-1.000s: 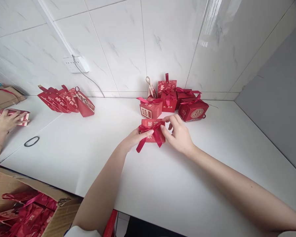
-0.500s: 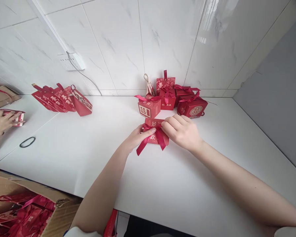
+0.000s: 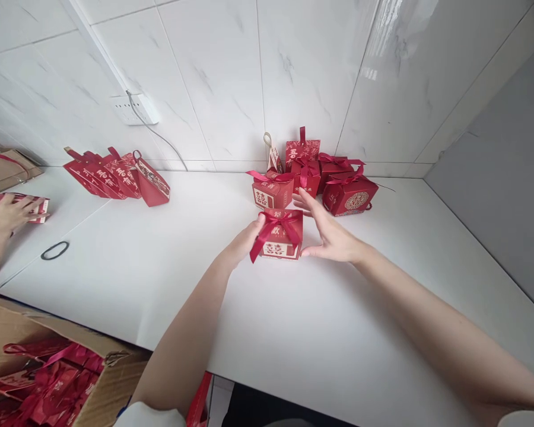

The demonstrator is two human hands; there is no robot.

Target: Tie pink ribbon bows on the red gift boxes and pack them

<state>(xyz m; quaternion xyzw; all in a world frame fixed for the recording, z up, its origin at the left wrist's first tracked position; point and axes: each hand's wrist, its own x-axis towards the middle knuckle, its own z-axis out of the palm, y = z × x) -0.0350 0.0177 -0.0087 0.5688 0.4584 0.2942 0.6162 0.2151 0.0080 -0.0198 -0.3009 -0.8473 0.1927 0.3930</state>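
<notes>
In the middle of the table stands a small red gift box (image 3: pixel 278 234) with a dark-red ribbon bow and a white panel of characters on its front. My left hand (image 3: pixel 241 244) grips its left side, thumb near the bow, other fingers hidden. At the box's right side my right hand (image 3: pixel 331 234) is open, fingers stretched out and thumb apart at the lower corner; whether it touches the box I cannot tell. Right behind stands a similar ribboned box (image 3: pixel 273 194), with a round-patterned red box (image 3: pixel 350 198) to its right.
Red hanging-loop boxes (image 3: pixel 115 175) lean together at the left. A dark ring (image 3: pixel 54 250) lies on the white table (image 3: pixel 160 284). A co-worker's hand (image 3: pixel 9 214) rests on another red box at far left. A carton (image 3: pixel 115 385) of red boxes sits below the table edge.
The gift box has tilted upright, so its front panel now shows. My right hand has come off the ribbon and opened beside the box. My left hand keeps its hold.
</notes>
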